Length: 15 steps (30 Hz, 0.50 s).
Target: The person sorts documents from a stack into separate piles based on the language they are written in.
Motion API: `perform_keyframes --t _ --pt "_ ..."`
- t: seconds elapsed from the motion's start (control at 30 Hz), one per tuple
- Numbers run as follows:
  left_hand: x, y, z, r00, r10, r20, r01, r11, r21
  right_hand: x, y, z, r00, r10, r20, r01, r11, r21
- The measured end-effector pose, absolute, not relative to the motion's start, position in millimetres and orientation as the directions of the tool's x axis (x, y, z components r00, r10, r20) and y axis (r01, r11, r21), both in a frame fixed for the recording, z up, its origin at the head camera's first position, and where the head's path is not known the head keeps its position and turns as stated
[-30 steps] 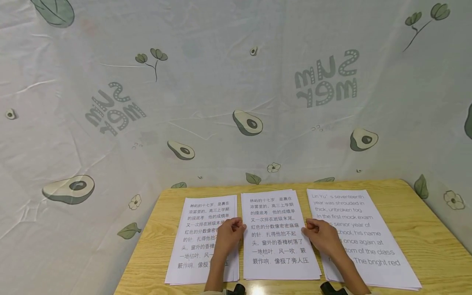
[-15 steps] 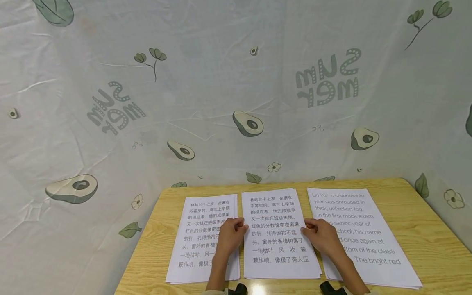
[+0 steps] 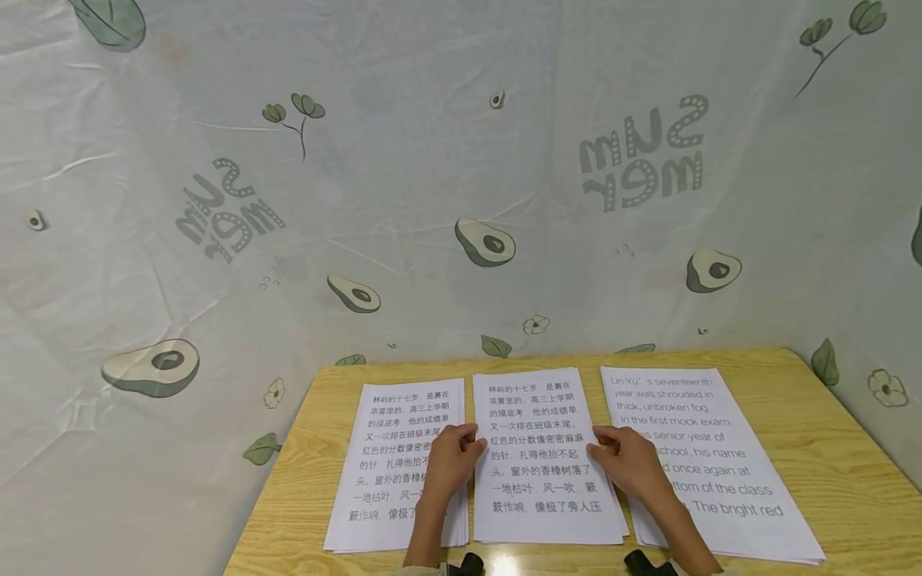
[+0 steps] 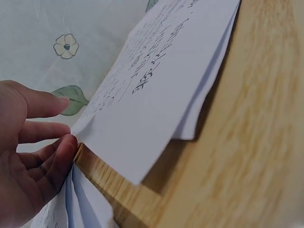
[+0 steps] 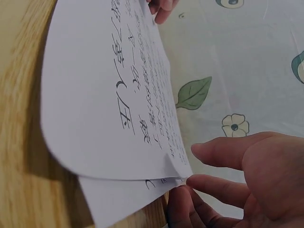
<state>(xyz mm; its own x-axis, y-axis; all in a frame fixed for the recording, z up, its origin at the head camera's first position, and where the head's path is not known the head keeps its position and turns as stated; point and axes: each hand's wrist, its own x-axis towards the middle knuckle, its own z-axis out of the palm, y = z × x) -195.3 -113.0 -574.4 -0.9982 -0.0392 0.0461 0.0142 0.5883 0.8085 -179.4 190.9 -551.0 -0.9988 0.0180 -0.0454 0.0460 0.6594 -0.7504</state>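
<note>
A printed sheet of paper (image 3: 536, 480) lies at the middle of the table, on top of another sheet (image 5: 118, 202) whose edge peeks out below it. My left hand (image 3: 448, 460) pinches the left edge of the top sheet. At the opposite edge my right hand (image 3: 628, 462) pinches it too, its lower fingers (image 5: 190, 209) curled under the edge. Both thumbs stand raised and apart from the paper in the wrist views. The top sheet's near end shows a gap and shadow beneath it.
A stack of Chinese-printed sheets (image 3: 389, 472) lies under my left forearm, and English-printed sheets (image 3: 727, 488) lie partly under my right forearm. Wooden tabletop (image 3: 288, 480) surrounds them. Behind hangs a pale curtain (image 3: 418, 184) with avocado prints.
Both hands stay at the side edges of the middle sheet, with the left fingers slightly further right. The sheet's near edge has shifted slightly up and left against the one below.
</note>
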Motion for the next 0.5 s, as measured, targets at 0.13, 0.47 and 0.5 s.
perform_keyframes --t 0.13,0.47,0.5 --pt "-195.8 -113.1 -575.4 -0.998 -0.045 0.046 0.011 0.585 0.811 -179.2 190.7 -551.8 -0.999 0.018 -0.039 0.041 0.659 -0.751" --pt "-195.4 -111.6 -575.6 -0.997 -0.066 0.049 0.002 0.583 0.813 -179.1 190.5 -553.2 -0.999 0.01 -0.033 0.031 0.662 -0.749" --pt "-195.3 -111.6 -575.4 -0.997 -0.065 0.051 0.004 0.582 0.814 -179.0 190.6 -553.2 -0.999 0.009 -0.032 0.03 0.663 -0.748"
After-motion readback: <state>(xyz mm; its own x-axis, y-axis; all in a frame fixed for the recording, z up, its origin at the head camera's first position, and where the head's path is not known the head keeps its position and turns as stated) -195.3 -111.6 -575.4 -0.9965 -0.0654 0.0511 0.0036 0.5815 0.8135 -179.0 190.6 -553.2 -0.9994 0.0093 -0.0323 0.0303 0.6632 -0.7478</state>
